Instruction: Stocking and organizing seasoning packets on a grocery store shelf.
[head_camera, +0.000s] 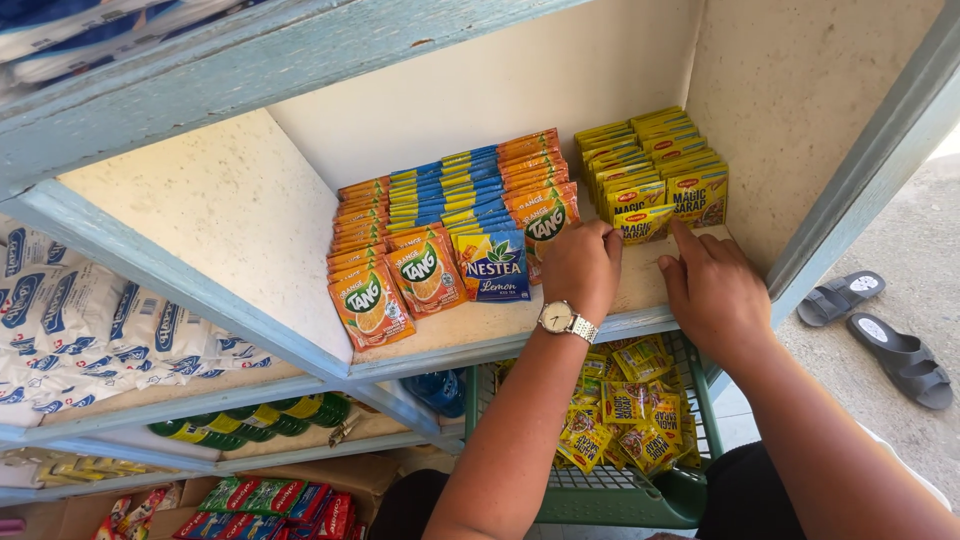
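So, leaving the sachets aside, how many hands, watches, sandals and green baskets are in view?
Hands: 2, left hand and right hand
Watch: 1
Sandals: 2
Basket: 1
Total: 6

Two hands (580, 268) (712, 292), two sandals (838, 297) (902, 357), one wristwatch (557, 318), one green basket (620, 492).

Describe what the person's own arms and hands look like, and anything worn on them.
Both forearms are bare, with no sleeves in view. The left hand has a wristwatch at its wrist: a round pale dial in a gold-toned case on a silver metal link band. The right hand wears nothing: no glove or watch shows.
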